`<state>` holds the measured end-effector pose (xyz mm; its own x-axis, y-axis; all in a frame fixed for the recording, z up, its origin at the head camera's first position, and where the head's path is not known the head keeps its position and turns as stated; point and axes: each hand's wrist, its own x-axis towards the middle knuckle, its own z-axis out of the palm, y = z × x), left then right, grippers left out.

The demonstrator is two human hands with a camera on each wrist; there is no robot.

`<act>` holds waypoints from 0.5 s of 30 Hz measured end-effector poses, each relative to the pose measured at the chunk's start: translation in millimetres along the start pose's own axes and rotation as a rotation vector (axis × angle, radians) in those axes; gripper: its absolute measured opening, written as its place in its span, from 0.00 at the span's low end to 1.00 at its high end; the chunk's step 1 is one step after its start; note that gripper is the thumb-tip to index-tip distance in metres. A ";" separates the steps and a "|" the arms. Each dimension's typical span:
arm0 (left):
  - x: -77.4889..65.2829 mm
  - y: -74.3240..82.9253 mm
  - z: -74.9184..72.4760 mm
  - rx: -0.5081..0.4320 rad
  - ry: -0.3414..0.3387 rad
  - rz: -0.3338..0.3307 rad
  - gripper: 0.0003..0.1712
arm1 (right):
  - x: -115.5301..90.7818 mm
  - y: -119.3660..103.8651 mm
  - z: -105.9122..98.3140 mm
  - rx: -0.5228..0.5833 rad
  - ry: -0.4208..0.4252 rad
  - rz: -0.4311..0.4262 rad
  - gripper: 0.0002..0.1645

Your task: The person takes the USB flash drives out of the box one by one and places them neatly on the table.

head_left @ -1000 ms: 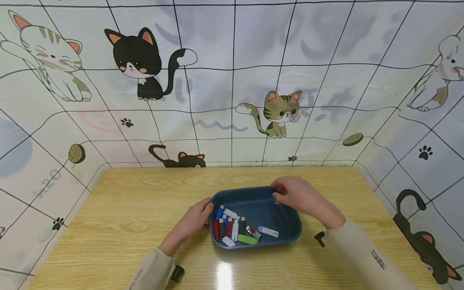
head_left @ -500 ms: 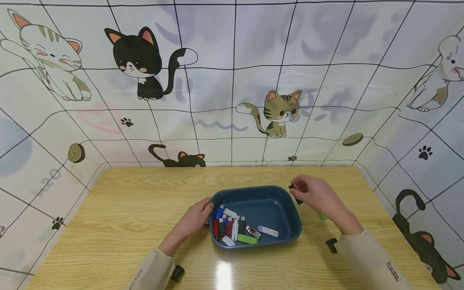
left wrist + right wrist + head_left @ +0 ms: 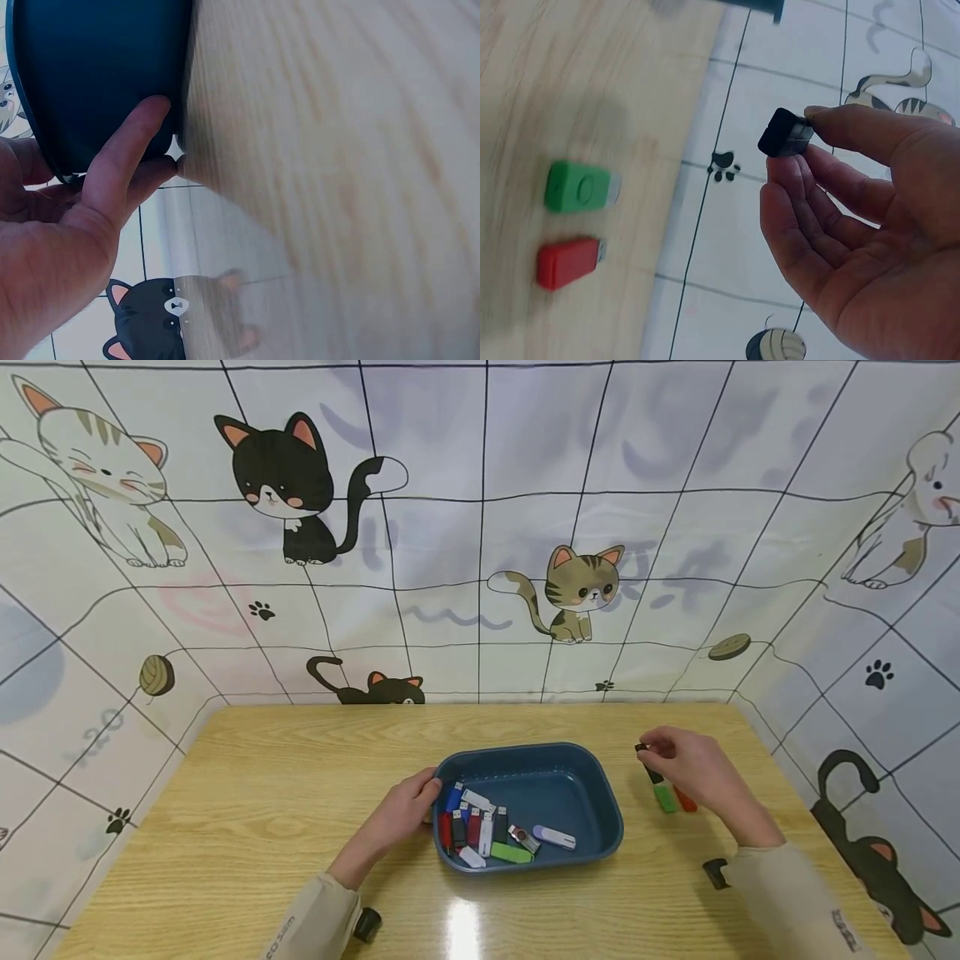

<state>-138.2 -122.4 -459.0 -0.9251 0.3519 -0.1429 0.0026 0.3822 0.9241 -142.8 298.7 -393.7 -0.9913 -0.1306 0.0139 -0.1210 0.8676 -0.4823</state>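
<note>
My left hand (image 3: 403, 814) grips the left end of a dark blue plastic bin (image 3: 543, 789); in the left wrist view its thumb lies along the outer wall. Several USB flash drives, red, black, blue, white and green, are bunched in the bin's left half, with a white-and-lilac one (image 3: 555, 837) farther right. To the right of the bin, my right hand (image 3: 693, 768) pinches a black USB flash drive (image 3: 786, 133) above the table. Below it lie a green USB flash drive (image 3: 577, 186) and a red one (image 3: 568, 262), side by side.
The wooden table (image 3: 300, 760) reaches back to a cat-patterned cloth wall (image 3: 450, 568), which also flanks both sides. Black wrist straps (image 3: 367, 925) show at the beige sleeves (image 3: 318, 914).
My right hand has moved from the bin's back right rim to the right, carrying the black USB flash drive out over the table. The left hand and the bin have stayed put.
</note>
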 end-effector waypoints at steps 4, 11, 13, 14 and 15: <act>-0.2 -0.1 -0.3 0.003 0.000 -0.002 0.23 | -0.4 11.8 -2.8 -0.023 -0.010 0.017 0.23; -0.4 -0.6 -0.4 0.026 -0.001 0.004 0.24 | -3.0 32.3 -6.3 -0.045 -0.013 0.070 0.23; -0.4 -0.5 -0.7 0.026 -0.003 0.008 0.24 | -3.9 37.5 -7.8 -0.047 -0.015 0.087 0.23; -0.4 -0.3 -0.9 0.026 -0.003 0.009 0.24 | -4.3 39.9 -8.5 -0.051 -0.016 0.094 0.23; -0.4 -0.3 -1.0 0.027 -0.003 0.009 0.24 | -4.7 42.1 -9.2 -0.055 -0.016 0.098 0.23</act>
<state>-138.2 -123.6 -458.9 -0.9238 0.3581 -0.1353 0.0216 0.4017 0.9155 -143.7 340.2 -406.0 -0.9976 -0.0514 -0.0454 -0.0268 0.9014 -0.4321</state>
